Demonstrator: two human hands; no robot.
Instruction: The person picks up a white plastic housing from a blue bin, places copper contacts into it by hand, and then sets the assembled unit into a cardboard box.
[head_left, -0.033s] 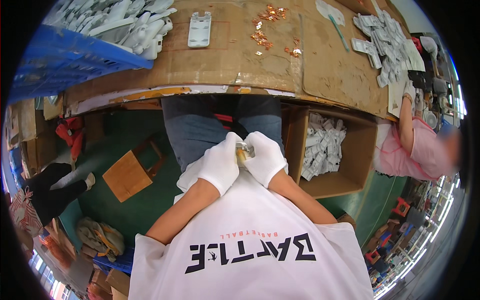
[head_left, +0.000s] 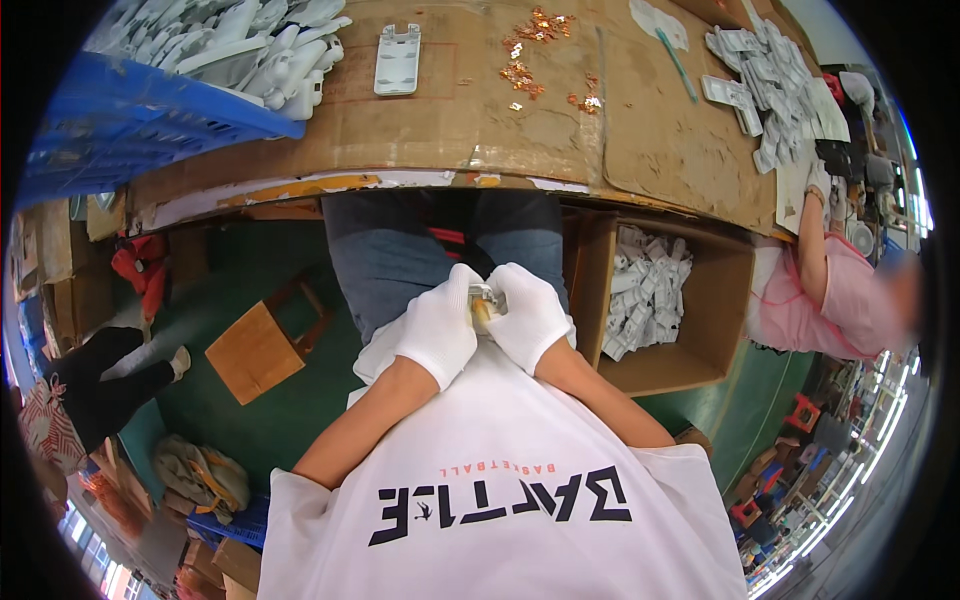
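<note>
In front of my lap, my left hand and my right hand, both in white gloves, close together around a small whitish part. A yellowish patch shows between the fingertips; most of the part is hidden by the gloves, so its exact kind cannot be made out. On the cardboard-covered table ahead lies one white plastic housing, apart from both hands. To its right are scattered small copper-coloured metal pieces.
A blue crate heaped with white plastic parts stands at left. At right are a teal stick, piled white parts, and a carton of more parts. A co-worker in pink works farther right; a wooden stool stands at left.
</note>
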